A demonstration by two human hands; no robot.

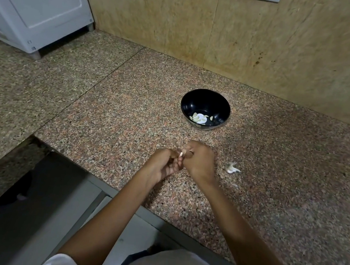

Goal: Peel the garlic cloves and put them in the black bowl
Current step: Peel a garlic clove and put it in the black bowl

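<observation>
A black bowl (205, 105) stands on the speckled granite counter (116, 114) with several peeled garlic cloves (198, 118) lying in its bottom. In front of the bowl, my left hand (163, 164) and my right hand (199, 159) meet above the counter. Both pinch one small garlic clove (181, 154) between their fingertips; only its pale tip shows. A little heap of garlic skin (232, 168) lies on the counter just right of my right hand.
A white appliance (35, 5) stands at the back left. A tan stone wall (247, 37) rises behind the bowl. The counter's front edge runs diagonally below my forearms, with a lower dark recess (19, 190) at the left.
</observation>
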